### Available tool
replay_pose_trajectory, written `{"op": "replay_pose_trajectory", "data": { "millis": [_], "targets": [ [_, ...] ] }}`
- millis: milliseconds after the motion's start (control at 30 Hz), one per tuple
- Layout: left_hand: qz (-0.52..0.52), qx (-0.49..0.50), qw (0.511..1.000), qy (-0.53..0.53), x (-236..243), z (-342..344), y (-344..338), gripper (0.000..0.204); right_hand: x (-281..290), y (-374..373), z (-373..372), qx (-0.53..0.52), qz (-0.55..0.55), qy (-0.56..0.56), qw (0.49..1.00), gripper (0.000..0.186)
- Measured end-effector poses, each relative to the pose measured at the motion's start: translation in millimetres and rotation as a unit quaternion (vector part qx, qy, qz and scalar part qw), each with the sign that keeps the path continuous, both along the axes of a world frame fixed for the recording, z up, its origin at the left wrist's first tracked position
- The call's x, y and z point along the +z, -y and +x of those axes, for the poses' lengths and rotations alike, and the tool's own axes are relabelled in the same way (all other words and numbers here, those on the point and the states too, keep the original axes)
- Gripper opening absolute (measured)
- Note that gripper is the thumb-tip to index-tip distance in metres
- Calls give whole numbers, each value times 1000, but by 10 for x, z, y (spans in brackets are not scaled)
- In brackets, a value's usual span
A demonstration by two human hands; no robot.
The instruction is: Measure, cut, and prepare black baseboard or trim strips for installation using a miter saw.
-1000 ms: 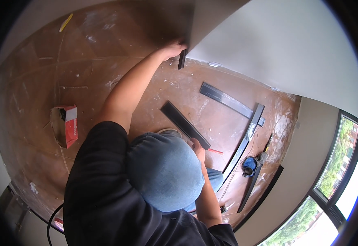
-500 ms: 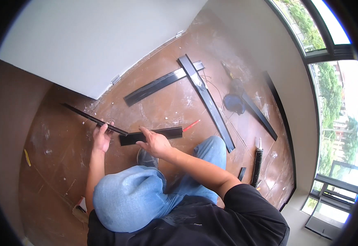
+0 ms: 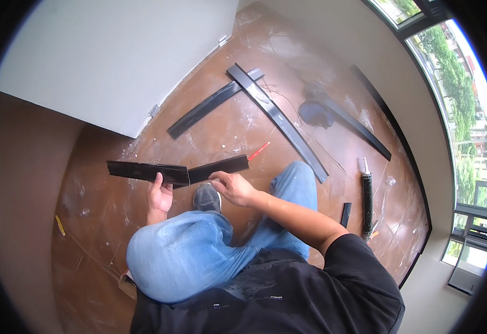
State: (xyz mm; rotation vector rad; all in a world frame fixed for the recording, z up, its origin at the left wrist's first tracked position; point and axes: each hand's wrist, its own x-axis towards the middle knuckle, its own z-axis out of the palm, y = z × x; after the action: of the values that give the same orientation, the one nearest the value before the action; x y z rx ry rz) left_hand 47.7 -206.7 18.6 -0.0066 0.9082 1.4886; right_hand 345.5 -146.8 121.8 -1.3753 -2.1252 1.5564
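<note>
My left hand grips the lower edge of a black skirting board piece, thumb on its near face. It is held above the floor, roughly level. Its right end meets or overlaps a second black skirting board piece, which slants up to the right; whether they touch I cannot tell. My right hand is closed, fingertips pinched together just below that second piece. Anything between those fingertips is too small to make out. A red pencil lies by the second piece's right end.
Two long black strips lie crossed on the brown floor. To the right are another dark strip, a dark blue rounded thing, a black sealant tube and a short black offcut. A white wall stands ahead.
My left hand has moved right and turned its piece so the broad face shows. My right hand has drawn back from the second piece's face, its fingers now curled in.
</note>
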Motion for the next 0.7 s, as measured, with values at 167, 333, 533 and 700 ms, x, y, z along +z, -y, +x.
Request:
{"op": "replay_pose_trajectory", "data": {
  "millis": [167, 333, 533, 700],
  "targets": [
    [13, -39, 999, -2, 230, 421, -14, 22, 5, 149, -43, -116, -12, -171, 978, 54],
    [-78, -100, 992, -2, 74, 551, 353, 25, 254, 60, 9, -80, -50, -152, 984, 31],
    [-60, -329, 929, -158, 391, 1389, -173, 25, 410, -1246, -206, 81, 334, -86, 935, 32],
    [-112, -217, 919, -310, 1098, 352, 586, 26, 2275, -518, -2174, 414, 299, -56, 858, 37]
  ]
}}
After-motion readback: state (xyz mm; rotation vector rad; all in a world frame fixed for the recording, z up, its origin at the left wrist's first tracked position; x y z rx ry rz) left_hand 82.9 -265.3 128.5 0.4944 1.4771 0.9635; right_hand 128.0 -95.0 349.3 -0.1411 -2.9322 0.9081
